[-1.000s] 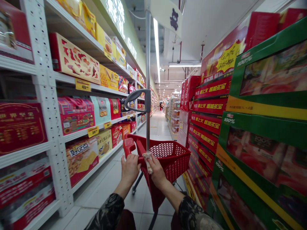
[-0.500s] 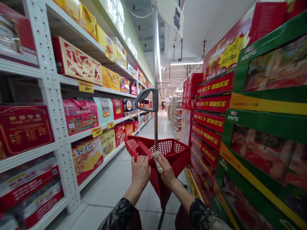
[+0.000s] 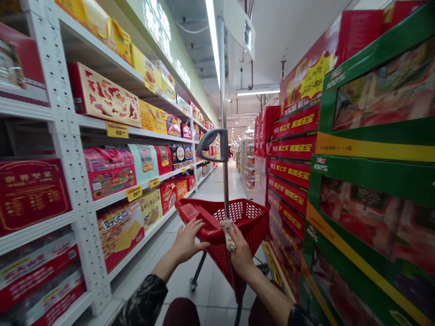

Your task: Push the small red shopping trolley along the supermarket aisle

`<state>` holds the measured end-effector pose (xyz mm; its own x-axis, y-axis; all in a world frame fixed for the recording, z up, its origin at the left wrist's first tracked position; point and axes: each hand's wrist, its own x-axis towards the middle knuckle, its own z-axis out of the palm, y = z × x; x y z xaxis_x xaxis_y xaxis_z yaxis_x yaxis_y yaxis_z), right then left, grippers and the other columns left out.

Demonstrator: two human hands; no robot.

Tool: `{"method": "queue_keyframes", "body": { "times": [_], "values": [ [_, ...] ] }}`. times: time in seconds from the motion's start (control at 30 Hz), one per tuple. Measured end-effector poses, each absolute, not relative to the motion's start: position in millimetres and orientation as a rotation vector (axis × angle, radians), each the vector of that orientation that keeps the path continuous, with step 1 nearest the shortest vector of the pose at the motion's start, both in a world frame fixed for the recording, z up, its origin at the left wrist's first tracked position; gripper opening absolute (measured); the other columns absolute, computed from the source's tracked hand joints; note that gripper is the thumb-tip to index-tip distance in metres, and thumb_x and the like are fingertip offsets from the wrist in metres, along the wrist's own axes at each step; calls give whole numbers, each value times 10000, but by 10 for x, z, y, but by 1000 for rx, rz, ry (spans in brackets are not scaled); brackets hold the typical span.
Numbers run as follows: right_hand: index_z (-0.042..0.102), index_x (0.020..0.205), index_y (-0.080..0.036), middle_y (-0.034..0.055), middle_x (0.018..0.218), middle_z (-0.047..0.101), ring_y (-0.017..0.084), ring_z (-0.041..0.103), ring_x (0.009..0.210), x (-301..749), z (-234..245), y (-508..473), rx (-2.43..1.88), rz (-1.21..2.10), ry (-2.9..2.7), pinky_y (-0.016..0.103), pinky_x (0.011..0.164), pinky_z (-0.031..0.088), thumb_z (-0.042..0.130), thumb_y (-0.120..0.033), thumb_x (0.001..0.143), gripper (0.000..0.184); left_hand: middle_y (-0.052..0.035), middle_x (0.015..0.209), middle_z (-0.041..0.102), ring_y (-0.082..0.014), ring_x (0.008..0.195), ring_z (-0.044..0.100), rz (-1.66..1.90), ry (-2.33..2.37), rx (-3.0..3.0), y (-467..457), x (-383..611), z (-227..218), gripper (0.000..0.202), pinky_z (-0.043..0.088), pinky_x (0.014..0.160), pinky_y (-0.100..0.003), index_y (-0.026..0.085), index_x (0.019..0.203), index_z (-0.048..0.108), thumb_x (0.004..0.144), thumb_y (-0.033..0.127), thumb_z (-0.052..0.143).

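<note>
A red plastic shopping cart basket (image 3: pixel 210 208) with perforated sides stands in front of me. A metal pole (image 3: pixel 224 99) rises from it, carrying a grey loop handle (image 3: pixel 212 147). My right hand (image 3: pixel 243 253) is closed on a crumpled whitish cloth (image 3: pixel 230 235), held against the basket's near corner by the foot of the pole. At the left part of the near rim, my left hand (image 3: pixel 186 242) rests its fingertips on the red plastic. Its fingers are stretched and the thumb stands apart, with nothing held.
White shelving (image 3: pixel 64 136) with boxed goods and yellow price tags runs along the left. On the right rise stacked red drink cartons (image 3: pixel 288 170) and green boxes (image 3: pixel 360 158). A tiled aisle (image 3: pixel 224 179) stretches ahead. My knees (image 3: pixel 181 312) are close below the basket.
My left hand has moved left along the rim, and its fingers have spread from a curled hold. My right hand, with the cloth, has shifted slightly right and down. The view has turned slightly.
</note>
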<state>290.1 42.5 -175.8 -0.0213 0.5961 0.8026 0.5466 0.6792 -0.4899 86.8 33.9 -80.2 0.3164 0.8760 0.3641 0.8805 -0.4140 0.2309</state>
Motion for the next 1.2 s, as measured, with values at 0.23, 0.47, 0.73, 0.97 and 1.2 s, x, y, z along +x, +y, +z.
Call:
{"method": "queue_keyframes", "body": {
  "times": [0.23, 0.47, 0.73, 0.97, 1.2],
  "values": [
    [457, 1308, -262, 26, 1386, 421, 182, 396, 1269, 2740, -1710, 390, -954, 97, -1664, 350, 1047, 353, 401, -2, 730, 637, -51, 1245, 567, -242, 1185, 464, -675, -1511, -2517, 526, 570, -881, 397, 235, 1024, -522, 283, 1079, 572, 736, 483, 585],
    [490, 1284, -253, 41, 1380, 429, 183, 412, 1257, 2892, -1691, 462, -947, 115, -1723, 348, 1042, 364, 422, -69, 768, 552, -49, 1176, 607, -246, 1134, 496, -753, -1519, -2440, 387, 704, -866, 399, 220, 1024, -508, 264, 1017, 594, 702, 509, 615],
    [545, 1217, -215, 45, 1338, 478, 181, 416, 1255, 3051, -1680, 585, -982, 142, -1556, 387, 1055, 343, 399, -43, 692, 572, -58, 1054, 633, -248, 1059, 499, -836, -1597, -2305, 282, 1249, -869, 379, 265, 995, -475, 222, 966, 620, 740, 518, 554],
    [588, 1122, -213, 45, 1182, 602, 174, 550, 1097, 3037, -1152, 329, -991, 242, -1611, 352, 975, 416, 452, -92, 699, 460, -94, 1249, 548, -262, 1196, 408, -818, -1573, -2336, 224, 1549, -951, 497, 219, 1056, -472, 182, 1192, 517, 742, 389, 552],
    [648, 900, -189, 45, 903, 666, 165, 604, 828, 3041, -764, 255, -1168, 145, -1948, 255, 765, 453, 535, -136, 725, 216, -159, 1441, 312, -302, 1320, 265, -652, -1984, -2242, 548, 987, -811, 712, 134, 1071, -556, 166, 1307, 392, 672, 419, 589]
  ]
}}
